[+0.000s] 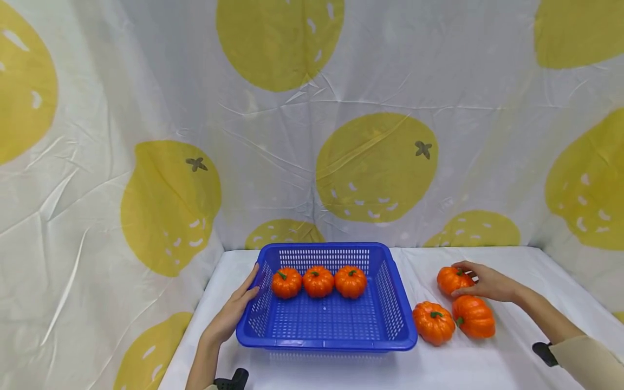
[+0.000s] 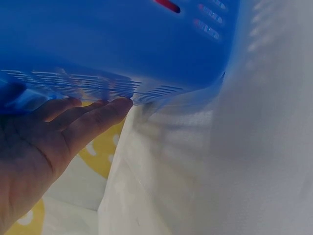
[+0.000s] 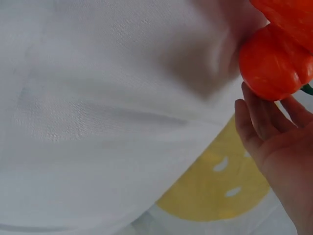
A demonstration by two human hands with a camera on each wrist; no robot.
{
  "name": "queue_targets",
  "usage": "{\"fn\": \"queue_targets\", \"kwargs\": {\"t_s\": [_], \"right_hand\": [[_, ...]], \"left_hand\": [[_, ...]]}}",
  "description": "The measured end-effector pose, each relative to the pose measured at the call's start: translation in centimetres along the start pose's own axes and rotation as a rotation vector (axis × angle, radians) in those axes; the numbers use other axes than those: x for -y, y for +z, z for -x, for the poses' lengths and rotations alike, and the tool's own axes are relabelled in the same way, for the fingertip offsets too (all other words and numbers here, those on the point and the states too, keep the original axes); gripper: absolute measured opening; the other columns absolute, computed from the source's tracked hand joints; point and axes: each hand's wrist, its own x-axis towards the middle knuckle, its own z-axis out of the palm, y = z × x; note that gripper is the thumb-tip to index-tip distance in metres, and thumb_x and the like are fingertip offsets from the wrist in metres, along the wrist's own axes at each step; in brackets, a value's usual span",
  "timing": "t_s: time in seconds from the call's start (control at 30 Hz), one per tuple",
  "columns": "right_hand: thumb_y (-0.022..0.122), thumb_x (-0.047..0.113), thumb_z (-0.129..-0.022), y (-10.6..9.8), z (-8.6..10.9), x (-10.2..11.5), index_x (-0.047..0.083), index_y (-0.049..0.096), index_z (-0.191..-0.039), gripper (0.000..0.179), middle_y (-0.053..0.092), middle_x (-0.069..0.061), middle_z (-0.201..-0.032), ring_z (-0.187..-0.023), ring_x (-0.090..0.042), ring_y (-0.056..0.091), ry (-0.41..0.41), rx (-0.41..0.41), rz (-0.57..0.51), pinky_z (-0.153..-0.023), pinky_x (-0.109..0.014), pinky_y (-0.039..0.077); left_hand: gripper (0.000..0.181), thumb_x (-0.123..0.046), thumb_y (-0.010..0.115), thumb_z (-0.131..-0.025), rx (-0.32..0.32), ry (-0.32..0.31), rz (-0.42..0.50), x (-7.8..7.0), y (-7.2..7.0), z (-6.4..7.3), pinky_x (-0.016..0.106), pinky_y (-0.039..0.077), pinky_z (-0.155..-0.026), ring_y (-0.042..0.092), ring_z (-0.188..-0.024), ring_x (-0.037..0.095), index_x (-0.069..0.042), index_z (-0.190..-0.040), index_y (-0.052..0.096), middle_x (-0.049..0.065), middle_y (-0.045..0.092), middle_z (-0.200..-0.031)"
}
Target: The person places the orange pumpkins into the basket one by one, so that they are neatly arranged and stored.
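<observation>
Pumpkin (image 1: 449, 280), glossy orange, ribbed, green-stemmed; right grip (image 1: 489, 283) clamped on it, left grip (image 1: 230, 317) apart, touching basket (image 1: 326, 344).

Beige sleeves (image 1: 591, 362) (black wrist devices (image 1: 544, 354) too)

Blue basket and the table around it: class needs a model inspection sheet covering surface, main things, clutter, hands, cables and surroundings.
Surface: table under white covering.
Main things: blue basket with three orange pumpkins in a row; three loose pumpkins to its right.
Clutter: nothing seen.
Left hand: touches the basket's left side.
Right hand: fingers and thumb around the farthest loose pumpkin.
Cables: nothing seen.
Surroundings: lemon-print sheeting.
</observation>
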Motion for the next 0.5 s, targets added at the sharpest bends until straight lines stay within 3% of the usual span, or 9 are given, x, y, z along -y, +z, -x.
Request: {"fn": "queue_targets", "kwargs": {"t_s": [0.07,0.17,0.3,0.5], "right_hand": [[0.083,0.029,-0.086,-0.2,0.0,-0.1,-0.009,0.054,-0.137,0.069,0.063,-0.028,-0.128,-0.111,-0.039,0.063,0.002,-0.018,0.017,-0.081,-0.019,0.053],[0.084,0.023,-0.084,-0.4,0.2,-0.2,-0.012,0.052,-0.138,0.072,0.061,-0.032,-0.130,-0.113,-0.045,0.061,0.004,-0.047,0.033,-0.092,-0.041,0.059],[0.085,0.017,-0.082,-0.5,0.7,-0.7,-0.012,0.052,-0.138,0.071,0.061,-0.033,-0.132,-0.115,-0.046,0.059,-0.007,-0.083,0.068,-0.099,-0.068,0.049],[0.083,0.015,-0.082,-0.5,1.2,-1.8,-0.011,0.049,-0.141,0.073,0.059,-0.033,-0.134,-0.114,-0.036,0.059,-0.035,-0.065,0.037,-0.096,-0.060,0.054]], "left_hand": [[0.059,-0.027,0.037,-0.112,-0.001,0.004,-0.001,0.0,0.0,0.0,0.065,-0.003,-0.126,-0.003,-0.162,0.040,-0.028,-0.167,0.016,0.008,0.005,-0.176],[0.059,-0.026,0.037,-0.112,-0.005,0.007,-0.007,-0.1,-0.1,0.0,0.065,-0.003,-0.127,-0.003,-0.162,0.039,-0.029,-0.167,0.017,0.007,0.005,-0.176],[0.059,-0.027,0.037,-0.112,-0.009,0.013,-0.010,0.0,-0.1,-0.1,0.065,-0.003,-0.127,-0.002,-0.162,0.039,-0.029,-0.167,0.017,0.008,0.006,-0.176],[0.059,-0.028,0.038,-0.112,-0.013,0.012,-0.021,0.2,0.0,0.0,0.066,-0.002,-0.127,-0.001,-0.162,0.040,-0.028,-0.167,0.017,0.009,0.008,-0.176]]}}
